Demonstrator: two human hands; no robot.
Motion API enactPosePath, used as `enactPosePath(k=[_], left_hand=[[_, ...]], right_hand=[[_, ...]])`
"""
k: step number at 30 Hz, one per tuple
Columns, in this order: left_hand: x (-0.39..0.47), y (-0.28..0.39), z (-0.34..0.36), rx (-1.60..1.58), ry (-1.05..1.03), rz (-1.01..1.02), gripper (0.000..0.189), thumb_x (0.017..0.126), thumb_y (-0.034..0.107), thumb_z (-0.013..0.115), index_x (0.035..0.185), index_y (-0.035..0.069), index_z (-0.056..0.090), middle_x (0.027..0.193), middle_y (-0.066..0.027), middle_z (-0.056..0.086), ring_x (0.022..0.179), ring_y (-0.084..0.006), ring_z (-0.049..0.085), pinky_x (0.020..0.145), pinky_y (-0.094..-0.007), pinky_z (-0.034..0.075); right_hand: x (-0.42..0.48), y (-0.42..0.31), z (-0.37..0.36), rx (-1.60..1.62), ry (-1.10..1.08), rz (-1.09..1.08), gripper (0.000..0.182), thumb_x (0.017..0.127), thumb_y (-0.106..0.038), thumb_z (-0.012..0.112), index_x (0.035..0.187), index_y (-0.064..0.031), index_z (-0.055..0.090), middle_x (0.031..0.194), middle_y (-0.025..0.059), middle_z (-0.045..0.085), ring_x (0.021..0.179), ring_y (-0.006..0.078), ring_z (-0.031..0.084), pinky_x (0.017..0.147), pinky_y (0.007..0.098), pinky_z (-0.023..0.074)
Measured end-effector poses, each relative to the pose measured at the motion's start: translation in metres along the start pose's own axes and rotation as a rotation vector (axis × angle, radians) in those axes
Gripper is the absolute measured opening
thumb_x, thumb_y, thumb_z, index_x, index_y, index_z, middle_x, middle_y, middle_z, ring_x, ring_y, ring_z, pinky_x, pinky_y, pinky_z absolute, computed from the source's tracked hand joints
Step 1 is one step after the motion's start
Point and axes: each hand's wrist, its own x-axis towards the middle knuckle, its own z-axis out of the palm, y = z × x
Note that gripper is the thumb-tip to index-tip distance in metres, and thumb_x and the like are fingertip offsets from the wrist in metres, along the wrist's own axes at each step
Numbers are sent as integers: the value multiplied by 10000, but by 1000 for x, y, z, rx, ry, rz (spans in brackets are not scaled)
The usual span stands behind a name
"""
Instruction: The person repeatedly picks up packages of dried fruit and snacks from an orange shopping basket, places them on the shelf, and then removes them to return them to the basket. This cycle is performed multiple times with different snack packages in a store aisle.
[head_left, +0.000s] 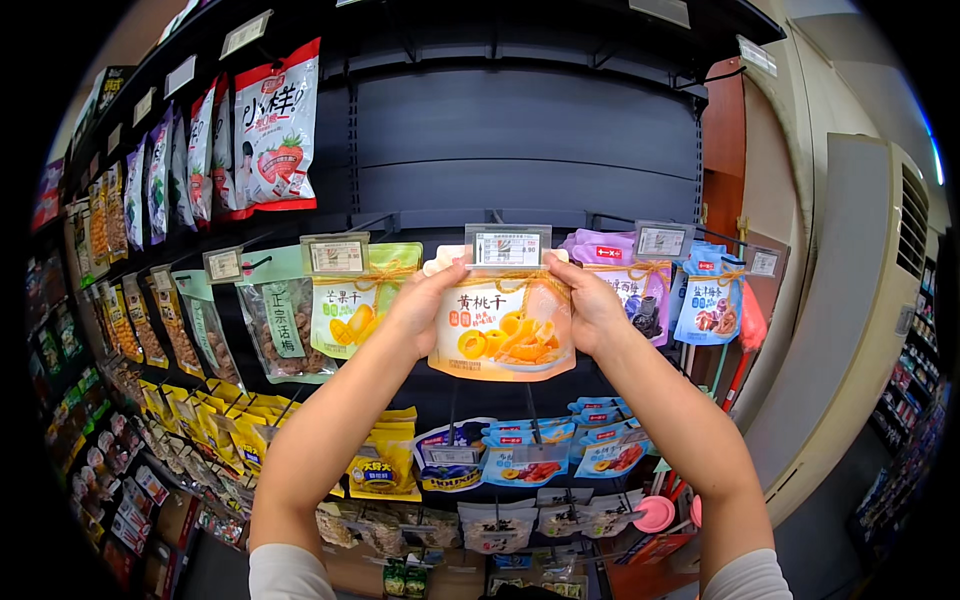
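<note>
Both my hands grip an orange-and-white pouch of dried yellow peach (510, 322) by its upper sides, at the middle of the snack rack. My left hand (435, 304) holds its left edge and my right hand (592, 304) its right edge. A price tag holder (508, 247) on the end of a display hook covers the pouch's top edge. Left of it hangs a green-and-white pouch of dried mango (345, 319), partly behind my left hand. A purple prune pouch (645, 300) hangs to the right, partly hidden by my right hand.
Red-and-white strawberry snack bags (276, 135) hang at upper left. Metal hooks with tag holders (335, 255) stick out towards me. Yellow bags (384, 465) and blue pouches (529, 454) hang lower down. A tall floor-standing air conditioner (825, 315) and pink plastic items (654, 514) stand at right.
</note>
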Motion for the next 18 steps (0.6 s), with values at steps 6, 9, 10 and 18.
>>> enactPosePath(k=[6,9,10,18], left_hand=[[-3,-4,1,8,10,-23,269,829,211,629,1029,46,557,982,-108,630,867,-216,640,747,-356,536],[2,-4,-2,-9,6,-22,278,824,213,638,1032,48,555,982,-104,631,867,-215,641,747,-355,536],[2,-3,-3,-18,11,-22,280,823,212,639,1034,49,554,982,-102,631,866,-215,641,747,-355,536],[-10,-8,-2,3,-51,48,259,843,219,608,1036,55,552,1000,-98,624,897,-205,628,769,-351,526]], right_hand=[[4,8,-9,4,21,17,267,902,-180,505,1068,28,518,1072,155,571,986,259,575,875,386,464],[9,8,-9,14,18,29,285,908,-177,485,1110,23,497,1102,163,563,1003,255,572,888,377,461],[11,8,-8,13,23,33,294,910,-175,475,1131,19,487,1117,166,559,1012,252,570,894,371,459],[-11,11,-2,-51,-26,-90,279,905,-186,501,1075,36,509,1063,156,575,971,247,582,860,364,469]])
